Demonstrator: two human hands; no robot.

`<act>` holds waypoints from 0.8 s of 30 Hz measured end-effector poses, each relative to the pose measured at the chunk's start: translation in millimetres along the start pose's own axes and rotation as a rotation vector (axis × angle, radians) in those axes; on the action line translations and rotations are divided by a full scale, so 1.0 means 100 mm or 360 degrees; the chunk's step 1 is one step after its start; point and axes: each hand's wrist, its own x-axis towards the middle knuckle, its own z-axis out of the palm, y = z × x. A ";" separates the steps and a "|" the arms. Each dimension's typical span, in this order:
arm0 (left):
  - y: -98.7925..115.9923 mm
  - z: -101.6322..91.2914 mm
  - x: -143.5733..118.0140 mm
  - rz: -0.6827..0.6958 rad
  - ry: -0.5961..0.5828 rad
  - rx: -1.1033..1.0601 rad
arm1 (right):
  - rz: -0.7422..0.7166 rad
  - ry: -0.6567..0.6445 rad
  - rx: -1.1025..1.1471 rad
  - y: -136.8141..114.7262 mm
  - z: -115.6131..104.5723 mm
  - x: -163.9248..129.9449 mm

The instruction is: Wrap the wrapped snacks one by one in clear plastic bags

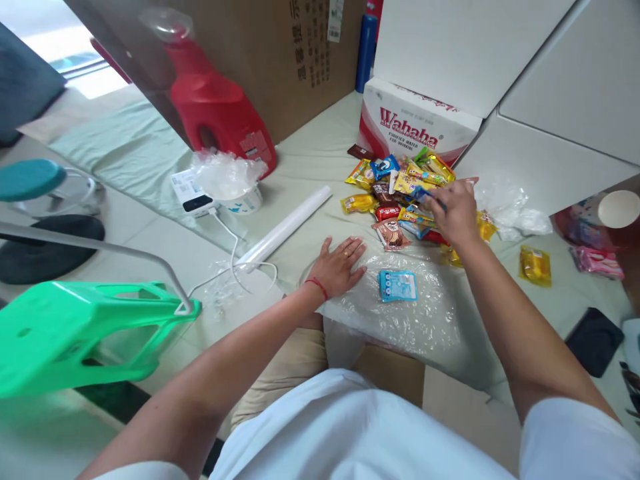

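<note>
My left hand lies flat with its fingers spread, at the left edge of a clear plastic bag on the cloth-covered surface. My right hand is over the pile of wrapped snacks, its fingers closed on a blue snack packet that they partly hide. The pile holds a yellow packet, a brown packet, a red packet and several others. A light blue packet lies by itself on the plastic bag, to the right of my left hand.
Behind the snacks stands a Wahaba-like printed white and red carton. Crumpled clear plastic and a yellow packet lie to the right. Leftward are a white roll, a red jug, a white cable and a green stool.
</note>
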 end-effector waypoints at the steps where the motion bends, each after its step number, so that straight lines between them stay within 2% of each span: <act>1: 0.00 0.00 0.00 0.0001 0.0004 -0.0003 | -0.0090 0.0003 0.0071 -0.08 -0.08 -0.20; 4: 0.00 0.00 0.00 0.0002 0.0015 -0.0006 | -0.0356 -0.0196 0.0116 -0.34 -0.20 -0.89; 7: 0.00 0.00 0.00 0.0004 0.0009 -0.0006 | -0.0534 -0.0467 0.0066 -0.48 -0.13 -1.45; 9: 0.00 0.00 0.00 0.0003 0.0004 0.0003 | -0.0644 -0.0621 0.0036 -0.49 -0.03 -1.64; 12: 0.01 0.01 0.01 0.0004 0.0001 0.0026 | -0.0693 -0.0719 0.0090 -0.45 0.04 -1.68; 16: 0.00 0.00 0.00 0.0012 -0.0012 0.0012 | -0.0615 -0.0610 0.0327 -0.47 -0.03 -1.63; 20: -0.07 -0.04 -0.01 -0.0011 -0.0003 -0.0146 | -0.0458 -0.0386 0.0528 -0.52 -0.25 -1.88; 22: -0.13 -0.08 -0.04 -0.0034 0.0101 -0.0262 | -0.0386 -0.0309 0.0556 -0.50 -0.37 -2.12; 24: -0.15 -0.12 -0.11 -0.0085 0.0324 -0.0322 | -0.0299 -0.0288 0.0546 -0.45 -0.48 -2.40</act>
